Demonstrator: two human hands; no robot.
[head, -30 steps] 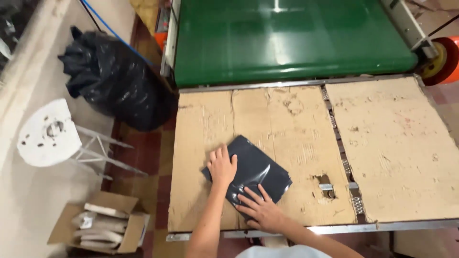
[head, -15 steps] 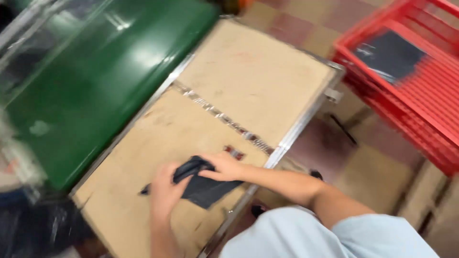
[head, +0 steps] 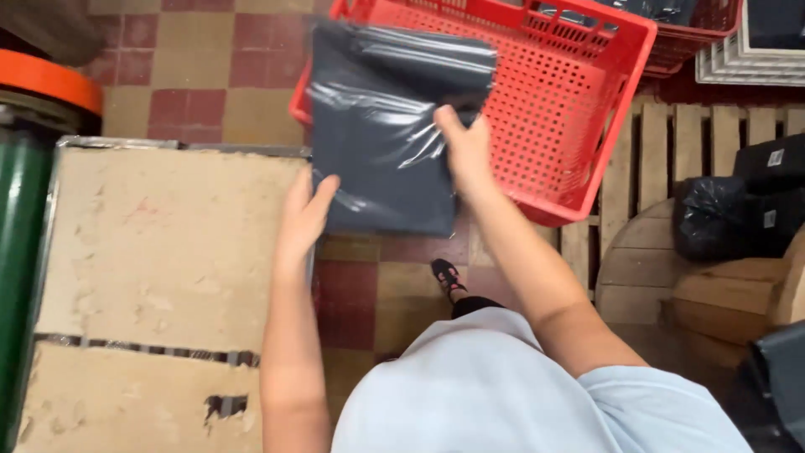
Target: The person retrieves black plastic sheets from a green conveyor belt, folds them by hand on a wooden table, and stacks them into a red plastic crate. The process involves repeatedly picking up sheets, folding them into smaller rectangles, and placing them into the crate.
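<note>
A flat dark grey plastic package is held up in the air between the cardboard-covered table and a red perforated crate. My left hand grips its lower left corner. My right hand grips its right edge, thumb on top. The package hangs over the tiled floor and overlaps the crate's near left corner.
A green conveyor with an orange roller end runs along the left. Wooden pallets lie at right with black bagged parcels on them. More crates stand at the top right. My foot is on the tiles.
Both hands lifted the package off the cardboard table and swung it to the right, toward the red crate. The view turned with them.
</note>
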